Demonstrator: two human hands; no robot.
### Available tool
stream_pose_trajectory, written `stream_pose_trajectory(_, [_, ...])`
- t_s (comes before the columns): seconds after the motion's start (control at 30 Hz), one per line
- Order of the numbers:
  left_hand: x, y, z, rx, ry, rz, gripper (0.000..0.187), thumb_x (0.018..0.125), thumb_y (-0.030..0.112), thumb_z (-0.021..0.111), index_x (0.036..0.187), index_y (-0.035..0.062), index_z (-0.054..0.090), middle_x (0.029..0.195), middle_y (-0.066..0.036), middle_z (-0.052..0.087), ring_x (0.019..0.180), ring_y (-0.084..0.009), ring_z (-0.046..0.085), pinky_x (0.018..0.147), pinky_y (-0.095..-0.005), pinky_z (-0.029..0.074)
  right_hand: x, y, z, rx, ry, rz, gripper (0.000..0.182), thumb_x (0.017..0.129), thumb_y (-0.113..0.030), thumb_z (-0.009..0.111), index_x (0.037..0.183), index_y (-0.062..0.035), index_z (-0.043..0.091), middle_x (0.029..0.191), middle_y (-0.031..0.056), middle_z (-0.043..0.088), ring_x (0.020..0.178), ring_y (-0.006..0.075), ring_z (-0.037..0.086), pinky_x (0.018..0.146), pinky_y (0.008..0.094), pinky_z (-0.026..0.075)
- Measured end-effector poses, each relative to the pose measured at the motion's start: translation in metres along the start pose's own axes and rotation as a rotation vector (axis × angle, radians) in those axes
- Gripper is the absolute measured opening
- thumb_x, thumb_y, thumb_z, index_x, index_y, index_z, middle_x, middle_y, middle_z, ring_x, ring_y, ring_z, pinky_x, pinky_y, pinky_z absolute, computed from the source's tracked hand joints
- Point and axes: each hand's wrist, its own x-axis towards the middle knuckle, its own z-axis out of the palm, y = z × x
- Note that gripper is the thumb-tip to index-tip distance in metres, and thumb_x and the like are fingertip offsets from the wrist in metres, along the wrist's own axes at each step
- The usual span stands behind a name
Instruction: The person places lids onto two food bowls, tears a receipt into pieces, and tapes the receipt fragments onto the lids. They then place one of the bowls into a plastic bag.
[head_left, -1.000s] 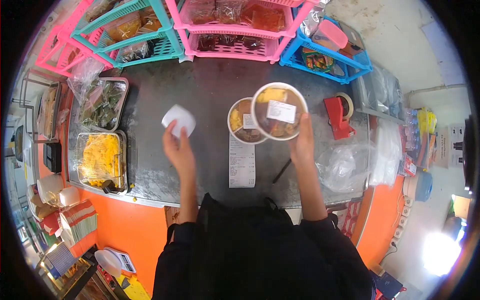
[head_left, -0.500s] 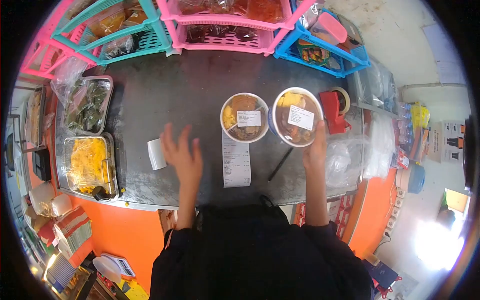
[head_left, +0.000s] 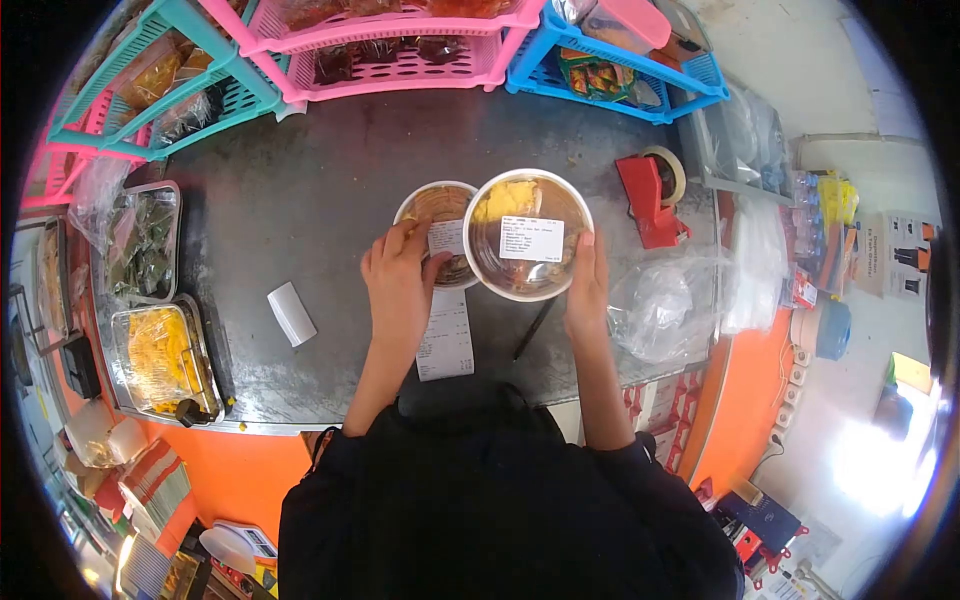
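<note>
My right hand (head_left: 588, 290) grips a round takeaway bowl (head_left: 490, 265) by its right side. This bowl has a clear lid, a white printed label (head_left: 531, 240) and yellow and brown food inside. It overlaps the edge of a second lidded takeaway bowl (head_left: 458, 193), which also carries a label. My left hand (head_left: 398, 280) is on the left side of that second bowl, fingers curled over its lid and thumb by the label. A long printed receipt (head_left: 446, 340) lies partly under the second bowl. Beside it is a dark pen (head_left: 533, 330), partly hidden by the held bowl.
A curled white paper (head_left: 291, 314) lies left of my hands. Trays of yellow food (head_left: 160, 350) and green leaves (head_left: 145, 240) line the left side. A red tape dispenser (head_left: 650, 205) and plastic bags (head_left: 660, 305) are right. Pink (head_left: 400, 82), teal and blue racks (head_left: 620, 90) stand behind.
My left hand has moved from above the counter onto the second bowl. My right hand has brought its bowl leftward, so it now overlaps the second bowl. The view has shifted slightly.
</note>
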Motion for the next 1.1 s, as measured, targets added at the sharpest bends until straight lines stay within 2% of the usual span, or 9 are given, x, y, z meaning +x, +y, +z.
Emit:
stream_pose_trajectory(0.13, [-0.001,0.007,0.003,-0.012,0.056,-0.008,0.041,0.073,0.012,0.066,0.111,0.0027,0.056,0.104,-0.012,0.054,0.098,-0.0284,0.049,0.081,-0.0386,0.041,0.001,0.003,-0.001,0.013,-0.002,0.006,0.047,0.096,-0.034,0.033,0.125,0.0026,0.04,0.117,0.0122,0.047,0.108,0.0171,0.044,0.093,0.0286,0.034])
stream_pose_trajectory(0.27, [0.001,0.008,0.002,0.024,0.027,-0.005,0.039,0.073,0.012,0.065,0.109,0.0017,0.055,0.101,-0.012,0.054,0.095,-0.0293,0.05,0.081,-0.0394,0.041,0.0,0.0,0.001,-0.026,0.012,0.011,0.047,0.096,-0.034,0.032,0.124,0.0027,0.04,0.117,0.012,0.048,0.108,0.0165,0.044,0.093,0.0284,0.034])
stream_pose_trajectory(0.37, [0.006,0.009,-0.001,0.06,-0.002,-0.014,0.035,0.074,0.01,0.064,0.107,0.0006,0.055,0.099,-0.012,0.054,0.094,-0.03,0.05,0.08,-0.0398,0.041,0.001,0.004,0.002,0.013,0.022,-0.016,0.041,0.096,-0.031,0.032,0.119,0.0006,0.044,0.11,0.0117,0.051,0.103,0.018,0.046,0.09,0.03,0.035])
stream_pose_trajectory(0.43, [0.011,0.0,0.0,-0.102,-0.044,-0.025,0.028,0.076,0.009,0.062,0.102,0.0014,0.056,0.096,-0.012,0.054,0.09,-0.0304,0.051,0.078,-0.0399,0.041,0.001,0.003,0.001,-0.027,0.021,-0.02,0.041,0.096,-0.031,0.032,0.119,0.0006,0.044,0.11,0.0116,0.051,0.103,0.0177,0.046,0.09,0.0297,0.035])
stream_pose_trajectory(0.57, [0.02,-0.011,0.004,-0.214,-0.121,-0.099,0.019,0.077,0.009,0.061,0.094,0.0022,0.057,0.092,-0.012,0.054,0.087,-0.0304,0.052,0.076,-0.0398,0.041,0.001,0.003,0.0,-0.055,0.013,-0.034,0.041,0.096,-0.031,0.032,0.119,0.0007,0.044,0.109,0.0116,0.051,0.102,0.0175,0.046,0.09,0.0294,0.035])
stream_pose_trajectory(0.63, [0.02,-0.01,0.008,-0.14,-0.01,-0.021,0.011,0.078,0.011,0.059,0.087,0.0038,0.056,0.087,-0.011,0.054,0.083,-0.0296,0.052,0.073,-0.0393,0.041,0.001,0.003,0.001,-0.017,0.019,-0.027,0.04,0.096,-0.031,0.033,0.119,0.0006,0.044,0.109,0.0115,0.051,0.101,0.0175,0.046,0.089,0.0296,0.035])
stream_pose_trajectory(0.83, [0.016,-0.012,0.024,0.058,0.048,0.015,0.01,0.081,0.009,0.054,0.091,0.0074,0.054,0.09,-0.008,0.052,0.086,-0.0273,0.05,0.072,-0.041,0.039,-0.001,-0.002,0.003,-0.042,0.027,-0.041,0.04,0.096,-0.029,0.033,0.119,0.0006,0.044,0.11,0.0116,0.051,0.103,0.0176,0.046,0.09,0.0298,0.034])
stream_pose_trajectory(1.07, [0.012,-0.011,0.03,0.047,0.109,0.051,0.015,0.079,0.005,0.053,0.093,0.0083,0.052,0.092,-0.006,0.05,0.089,-0.0271,0.048,0.078,-0.0428,0.036,-0.002,-0.001,0.004,-0.002,0.039,-0.029,0.039,0.096,-0.029,0.033,0.12,0.0006,0.044,0.111,0.0115,0.051,0.104,0.0178,0.045,0.091,0.0295,0.033])
stream_pose_trajectory(1.1, [0.01,-0.011,0.031,0.05,0.115,0.055,0.015,0.079,0.004,0.052,0.093,0.0081,0.052,0.093,-0.006,0.05,0.089,-0.027,0.048,0.079,-0.0427,0.036,-0.002,-0.002,0.002,-0.018,0.017,-0.011,0.044,0.096,-0.032,0.033,0.123,0.0023,0.04,0.116,0.0128,0.048,0.108,0.018,0.044,0.094,0.029,0.032])
